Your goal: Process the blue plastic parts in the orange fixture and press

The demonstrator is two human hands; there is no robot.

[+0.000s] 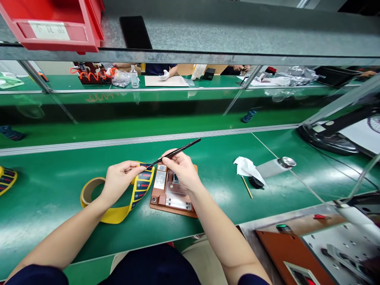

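At the near right corner of the glossy green surface (218, 166), a machine with a brown panel (273, 247) is set. Left of the middle, toward the near edge, a yellow roll (88, 192) is laid, and from it a label strip (141, 186) is drawn up toward the left hand (116, 183). That hand's thumb and forefinger are closed together by the strip's upper end; what is pinched there cannot be told. By the right hand (184, 174), a slim black tool (184, 147) is held in closed fingers, its thin tip brought to the left fingertips. Beneath the right hand a brown fixture (175, 196) is partly hidden, well in from either side edge. Toward the right edge, a white cloth (245, 166) is bunched against a grey bottle (268, 169). The far edge is bordered by a metal rail (178, 137). Above, a red bin (59, 31) and a dark slab (135, 32) are carried on a grey shelf (222, 35), near its front edge. Farther off, a second bench (61, 83) is occupied by people, partly cut off from view.
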